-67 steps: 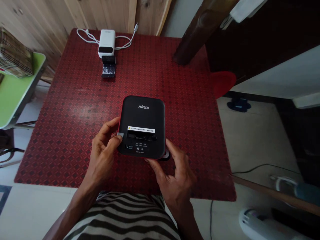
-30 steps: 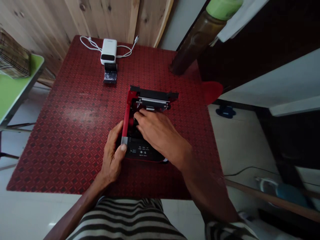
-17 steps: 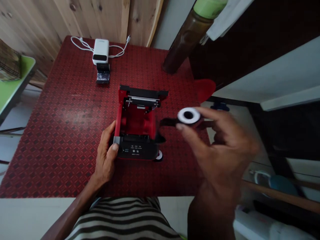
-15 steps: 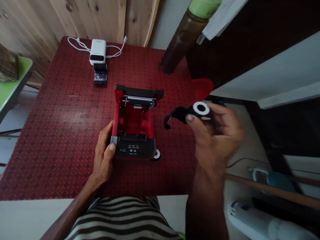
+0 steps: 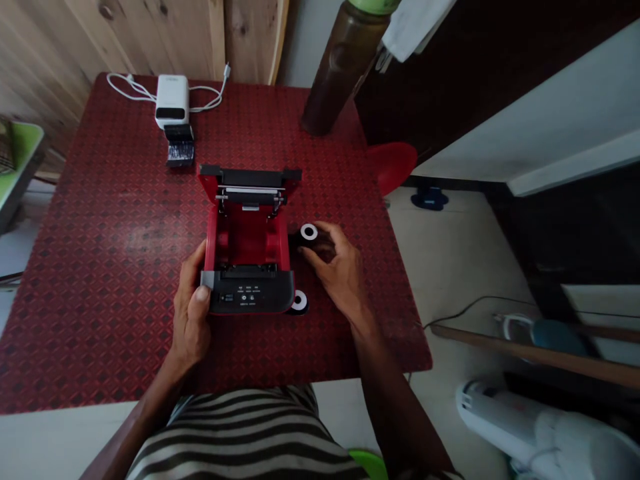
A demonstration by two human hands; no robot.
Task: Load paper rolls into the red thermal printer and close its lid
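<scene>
Near to far. Striped shirt (image 5: 245,440) at 6 o'clock, your own torso at the desk (image 5: 65,267) edge.

Two hands in view, both low on the desk. Left hand (image 5: 189,313) is closed around the left front corner of the one receipt printer (image 5: 247,293), thumb at the grey corner piece. Right hand (image 5: 335,263) sits at the printer's 3 o'clock, narrow around a black roll with a white core (image 5: 309,232), the roll just beside the printer's right wall.

Printer is mid-desk, front panel toward you. Its red compartment (image 5: 247,237) is open, and the black lid (image 5: 250,177) stands hinged back at the far end.

Two rolls total. Second roll (image 5: 299,302) lies at the printer's 4 o'clock, touching the front right corner, core up.

Farther out, at 11 o'clock: one white power bank (image 5: 172,100) with a white cable (image 5: 125,87), and one small dark pack (image 5: 179,145) just in front of it. At 1 o'clock: one brown bottle with a green cap (image 5: 340,67). At 2 o'clock: one red round seat (image 5: 393,167) past the desk edge. At 10 o'clock: one green table (image 5: 20,160).
</scene>
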